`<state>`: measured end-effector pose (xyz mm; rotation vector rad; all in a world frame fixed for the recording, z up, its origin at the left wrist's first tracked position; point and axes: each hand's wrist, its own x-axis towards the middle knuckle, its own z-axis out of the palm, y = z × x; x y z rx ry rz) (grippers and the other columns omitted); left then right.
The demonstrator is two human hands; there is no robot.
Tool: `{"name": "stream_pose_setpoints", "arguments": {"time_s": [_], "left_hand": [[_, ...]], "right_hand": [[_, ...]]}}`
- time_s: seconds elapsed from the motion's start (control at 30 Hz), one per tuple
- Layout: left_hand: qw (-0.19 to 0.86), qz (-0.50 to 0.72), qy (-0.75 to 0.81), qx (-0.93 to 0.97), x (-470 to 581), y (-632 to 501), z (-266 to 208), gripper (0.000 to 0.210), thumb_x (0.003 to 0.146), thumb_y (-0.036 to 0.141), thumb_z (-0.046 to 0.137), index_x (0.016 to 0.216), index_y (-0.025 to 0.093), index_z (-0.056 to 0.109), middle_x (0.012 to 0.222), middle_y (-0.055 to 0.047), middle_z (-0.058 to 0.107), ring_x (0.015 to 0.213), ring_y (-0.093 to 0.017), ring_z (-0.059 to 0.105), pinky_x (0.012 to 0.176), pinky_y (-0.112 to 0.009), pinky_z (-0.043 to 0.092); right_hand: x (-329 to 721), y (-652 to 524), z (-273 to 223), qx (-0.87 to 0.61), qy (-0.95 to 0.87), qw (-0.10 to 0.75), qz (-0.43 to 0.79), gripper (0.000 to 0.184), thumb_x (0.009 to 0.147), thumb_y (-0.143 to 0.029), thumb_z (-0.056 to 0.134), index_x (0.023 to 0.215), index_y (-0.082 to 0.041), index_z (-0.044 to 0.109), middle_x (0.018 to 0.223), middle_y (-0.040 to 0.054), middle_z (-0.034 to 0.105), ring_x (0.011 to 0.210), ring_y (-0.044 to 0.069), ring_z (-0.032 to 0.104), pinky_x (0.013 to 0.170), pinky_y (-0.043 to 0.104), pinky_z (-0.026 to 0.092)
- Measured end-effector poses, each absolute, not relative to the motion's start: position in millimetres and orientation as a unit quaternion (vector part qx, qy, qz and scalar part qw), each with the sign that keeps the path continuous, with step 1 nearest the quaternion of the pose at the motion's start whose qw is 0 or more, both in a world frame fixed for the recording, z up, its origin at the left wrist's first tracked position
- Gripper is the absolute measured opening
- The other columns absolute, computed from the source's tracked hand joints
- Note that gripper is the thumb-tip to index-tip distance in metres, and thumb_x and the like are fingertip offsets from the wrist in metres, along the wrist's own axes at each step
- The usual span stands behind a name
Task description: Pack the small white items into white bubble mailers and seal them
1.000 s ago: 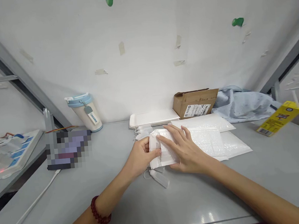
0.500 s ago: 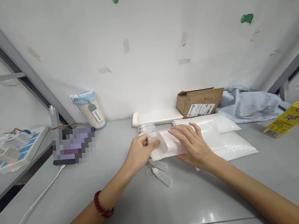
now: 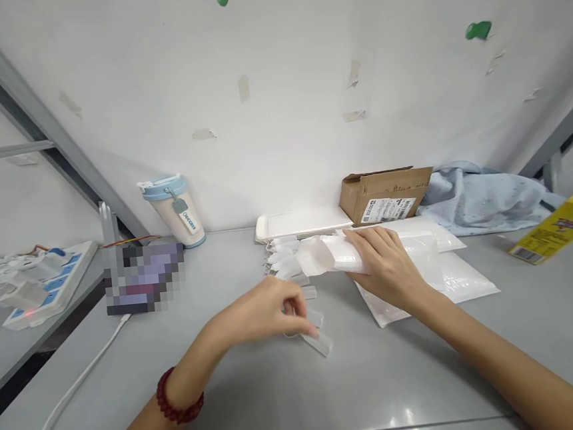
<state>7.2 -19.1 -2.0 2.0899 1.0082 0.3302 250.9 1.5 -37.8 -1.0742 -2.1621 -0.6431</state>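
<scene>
Step in hand, as judged: loading a pouch. The right hand (image 3: 385, 260) grips a white bubble mailer (image 3: 344, 255) around its body, closed on it, with the mailer's gaping mouth turned left. The mailer is held above the table (image 3: 263, 404), in front of the brown cardboard box (image 3: 388, 196). The left hand (image 3: 267, 310) is partly curled, with a narrow gap between thumb and forefinger; its thumb tip is over the upper end of the nearest squeeze bottle (image 3: 323, 347). Whether it has a grip there, cannot tell.

Next move, as judged: calls for a firm fingertip pinch on that bottle, clear of its neighbour, while the right hand keeps the mouth open and steady.

Counts:
- Bottles: three separate ones in a row towards the near edge, a fourth part-seen behind them; the bottle cluster (image 3: 285, 267) further back overlaps too much to count.
- Mailers: one in hand; at least two loose mailers (image 3: 467, 276) on the right, overlapping; plus one flat white stack (image 3: 304, 223) by the wall, sheets not countable.
- One each: lidded cup (image 3: 172, 211), pixelated phone (image 3: 146, 281), power strip (image 3: 55, 289), cardboard box, pale blue cloth (image 3: 490, 197), yellow drink carton (image 3: 553, 230).
- One dark red bead bracelet (image 3: 180, 411), left wrist.
</scene>
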Motion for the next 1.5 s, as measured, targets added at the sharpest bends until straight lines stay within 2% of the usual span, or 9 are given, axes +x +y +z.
{"name": "stream_pose_setpoints", "arguments": {"time_s": [0.1, 0.2, 0.47, 0.67, 0.9, 1.03, 1.37, 1.5], "left_hand": [[0.324, 0.076, 0.319, 0.887, 13.4, -32.6, -5.1, 0.016, 0.071, 0.024, 0.067, 0.086, 0.019, 0.065, 0.084, -0.001, 0.065, 0.075, -0.014, 0.057, 0.067, -0.023, 0.042], [0.278, 0.052, 0.294, 0.913, 19.2, -42.1, -8.3, 0.027, 0.071, 0.01, 0.059, 0.096, 0.021, 0.064, 0.099, -0.002, 0.063, 0.089, -0.016, 0.058, 0.077, -0.026, 0.042], [0.185, 0.015, 0.3, 0.936, 22.1, -49.3, -14.7, 0.031, 0.071, 0.003, 0.047, 0.094, 0.019, 0.062, 0.094, -0.006, 0.063, 0.089, -0.02, 0.058, 0.072, -0.029, 0.043], [0.258, 0.129, 0.289, 0.913, 19.8, -43.2, -8.4, 0.034, 0.072, 0.008, 0.051, 0.101, 0.022, 0.062, 0.098, -0.002, 0.064, 0.087, -0.016, 0.057, 0.077, -0.027, 0.043], [0.377, 0.306, 0.432, 0.76, 1.7, -27.9, 17.7, 0.022, 0.073, 0.026, 0.06, 0.095, 0.022, 0.065, 0.089, -0.001, 0.064, 0.059, -0.01, 0.053, 0.057, -0.022, 0.045], [0.394, 0.403, 0.478, 0.674, -4.6, -20.4, 19.0, 0.025, 0.07, 0.033, 0.066, 0.092, 0.02, 0.065, 0.096, -0.003, 0.063, 0.064, -0.012, 0.059, 0.061, -0.024, 0.048], [0.374, 0.402, 0.528, 0.648, 8.9, -16.8, -3.5, 0.029, 0.07, 0.032, 0.064, 0.096, 0.022, 0.068, 0.096, -0.004, 0.068, 0.074, -0.02, 0.066, 0.066, -0.027, 0.05], [0.336, 0.414, 0.522, 0.666, 12.6, -16.9, -9.4, 0.025, 0.071, 0.03, 0.063, 0.094, 0.025, 0.07, 0.092, -0.002, 0.069, 0.073, -0.018, 0.064, 0.066, -0.027, 0.05]], "right_hand": [[251.4, 3.2, -39.9, -0.416, -0.82, 0.306, -0.245, 0.052, 0.08, -0.018, 0.052, 0.129, -0.014, 0.037, 0.106, 0.0137, 0.057, 0.099, 0.027, 0.05, 0.081, 0.04, 0.039], [250.6, 3.3, -41.3, -0.419, -0.823, 0.295, -0.244, 0.05, 0.079, -0.018, 0.053, 0.127, -0.014, 0.039, 0.105, 0.0134, 0.057, 0.097, 0.027, 0.05, 0.081, 0.04, 0.038], [248.1, 3.9, -45.5, -0.418, -0.829, 0.282, -0.244, 0.05, 0.078, -0.017, 0.051, 0.126, -0.014, 0.039, 0.103, 0.0127, 0.057, 0.095, 0.027, 0.05, 0.079, 0.039, 0.038], [248.2, 4.7, -46.6, -0.423, -0.831, 0.274, -0.237, 0.051, 0.078, -0.016, 0.051, 0.127, -0.014, 0.037, 0.104, 0.0129, 0.057, 0.096, 0.027, 0.05, 0.079, 0.039, 0.038], [248.4, 5.8, -48.0, -0.438, -0.827, 0.279, -0.218, 0.057, 0.078, -0.017, 0.051, 0.131, -0.017, 0.033, 0.106, 0.0128, 0.056, 0.099, 0.028, 0.049, 0.08, 0.04, 0.038], [248.8, 5.8, -48.7, -0.447, -0.828, 0.27, -0.206, 0.057, 0.077, -0.017, 0.052, 0.13, -0.015, 0.034, 0.107, 0.0127, 0.056, 0.1, 0.028, 0.049, 0.081, 0.04, 0.039], [247.3, 3.0, -48.0, -0.437, -0.834, 0.282, -0.181, 0.054, 0.077, -0.018, 0.052, 0.129, -0.018, 0.038, 0.107, 0.0114, 0.055, 0.099, 0.026, 0.048, 0.081, 0.04, 0.039], [243.9, -2.0, -46.4, -0.427, -0.836, 0.297, -0.172, 0.051, 0.076, -0.017, 0.053, 0.126, -0.017, 0.041, 0.106, 0.0117, 0.054, 0.099, 0.026, 0.049, 0.08, 0.04, 0.039]]}}
